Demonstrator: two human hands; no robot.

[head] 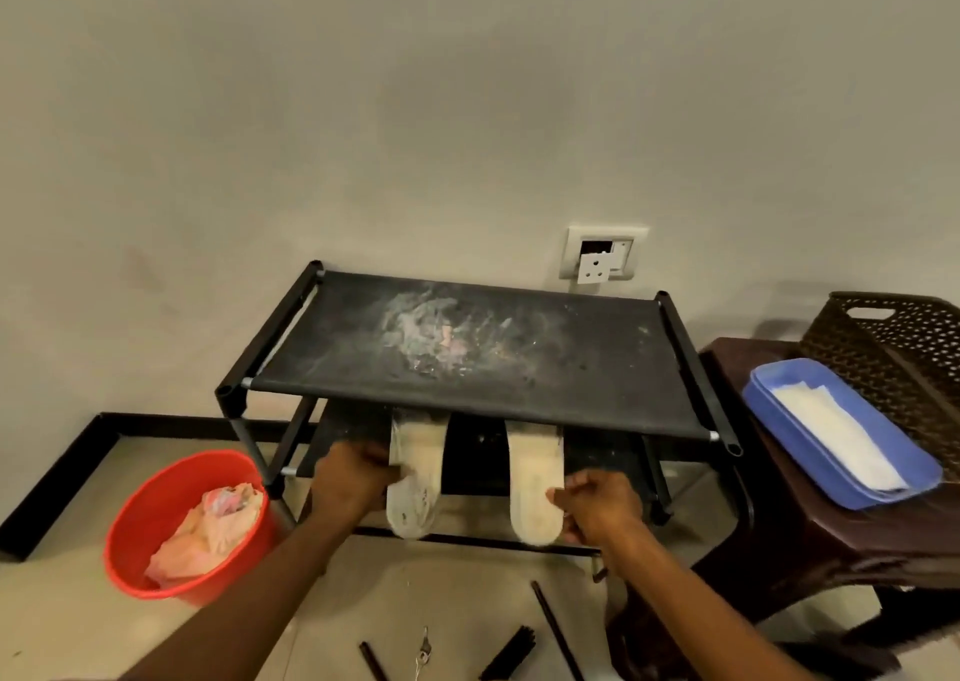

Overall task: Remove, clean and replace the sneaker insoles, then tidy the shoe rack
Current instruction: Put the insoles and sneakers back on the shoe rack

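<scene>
Loose black rods and a small metal clip lie on the floor in front of the shoe rack, between the person's 2 forearms. Both arms reach to the rack's lower shelf, where 2 pale sneakers sit side by side, heels jutting over the shelf's front edge. The left hand has its fingers curled round the outer side of the left sneaker, which is grubby and speckled. The right hand, a little blurred, closes its fingers on the heel side of the right sneaker.

The rack's top shelf is black fabric smeared with whitish dust near its middle. To the left of the rack stands a red bucket holding a crumpled pink cloth. To the right of the rack a brown plastic stool carries a blue tray with a white sheet in it, and a brown lattice basket sits behind the tray. On the wall just above the rack's back edge is a white socket plate.
</scene>
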